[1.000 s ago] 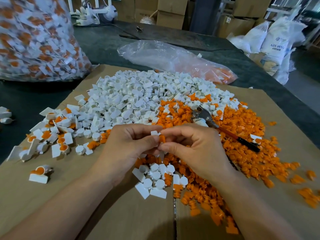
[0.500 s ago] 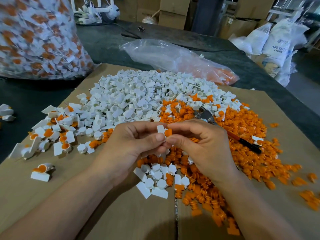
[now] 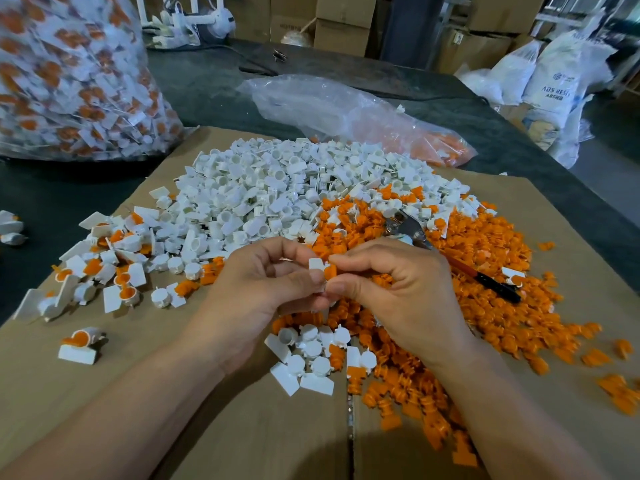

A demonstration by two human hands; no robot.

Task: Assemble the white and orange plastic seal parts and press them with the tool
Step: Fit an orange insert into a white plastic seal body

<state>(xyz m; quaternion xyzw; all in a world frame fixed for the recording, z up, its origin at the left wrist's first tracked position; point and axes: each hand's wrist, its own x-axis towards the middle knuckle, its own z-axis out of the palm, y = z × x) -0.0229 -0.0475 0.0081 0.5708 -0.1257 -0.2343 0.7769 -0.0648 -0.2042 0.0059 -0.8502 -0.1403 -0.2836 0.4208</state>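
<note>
Over cardboard (image 3: 104, 393) on dark table (image 3: 207, 91), left hand (image 3: 263, 292) and right hand (image 3: 401, 296) pinch seal (image 3: 317, 263); boxes (image 3: 341, 32), sacks (image 3: 554, 77) behind

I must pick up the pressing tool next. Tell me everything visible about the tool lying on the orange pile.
The tool looks like hand pliers: a shiny metal head, then a slim orange-red handle ending in a black grip. It lies flat and slantwise on the orange parts, head toward the white parts, grip pointing right and nearer. No hand grips it; the right hand hides a short stretch just behind the head. Whether its jaws are open cannot be told.
</note>
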